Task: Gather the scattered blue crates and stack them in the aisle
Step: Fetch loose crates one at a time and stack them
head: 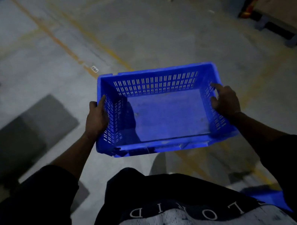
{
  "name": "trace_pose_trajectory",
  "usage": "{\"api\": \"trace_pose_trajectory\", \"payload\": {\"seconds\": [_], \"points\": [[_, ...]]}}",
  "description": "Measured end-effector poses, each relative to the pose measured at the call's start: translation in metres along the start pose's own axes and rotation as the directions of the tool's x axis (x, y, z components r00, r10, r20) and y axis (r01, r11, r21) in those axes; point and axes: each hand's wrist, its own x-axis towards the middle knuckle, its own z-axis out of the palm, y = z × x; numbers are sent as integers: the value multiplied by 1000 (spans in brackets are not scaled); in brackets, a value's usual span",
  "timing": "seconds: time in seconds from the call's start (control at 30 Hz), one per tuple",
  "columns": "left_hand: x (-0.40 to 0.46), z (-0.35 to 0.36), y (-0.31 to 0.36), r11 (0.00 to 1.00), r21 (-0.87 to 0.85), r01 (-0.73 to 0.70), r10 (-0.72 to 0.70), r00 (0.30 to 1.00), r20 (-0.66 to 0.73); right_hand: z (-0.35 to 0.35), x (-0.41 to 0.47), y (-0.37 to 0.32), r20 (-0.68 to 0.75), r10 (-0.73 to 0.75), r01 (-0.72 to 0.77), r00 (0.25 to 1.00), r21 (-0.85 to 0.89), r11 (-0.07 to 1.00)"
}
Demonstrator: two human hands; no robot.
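Blue crate (164,117): one, empty, slotted walls, held level in the air above the concrete floor (149,32) and its yellow lines (64,45), in front of the person's body. Left hand (97,119) grips the left short wall, fingers curled over the rim; right hand (225,100) grips the right short wall, thumb inside. Second blue crate (267,196): partly visible at lower right, behind the right sleeve.

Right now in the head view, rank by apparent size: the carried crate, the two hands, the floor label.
1. blue crate
2. left hand and right hand, about alike
3. white floor label
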Motion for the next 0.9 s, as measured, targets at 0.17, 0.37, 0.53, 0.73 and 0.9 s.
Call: {"api": "trace_pose_trajectory", "payload": {"seconds": [0.17,0.37,0.53,0.73,0.9], "points": [[29,-24,-43,993,-23,113,-115,989,-90,29,86,-64,69,-116,114,991,27,993],[88,-62,-116,980,-76,182,-191,972,-136,85,181,-172,127,-204,201,971,33,979],[143,-114,-175,958,-108,265,-279,949,-148,121,245,-275,155,-255,254,954,29,967],[209,-176,-233,941,-137,309,-329,931,-160,161,318,-382,176,-314,309,933,56,949],[273,-209,-284,922,-127,366,-384,904,-188,198,388,-457,192,-350,340,917,87,937]]}}
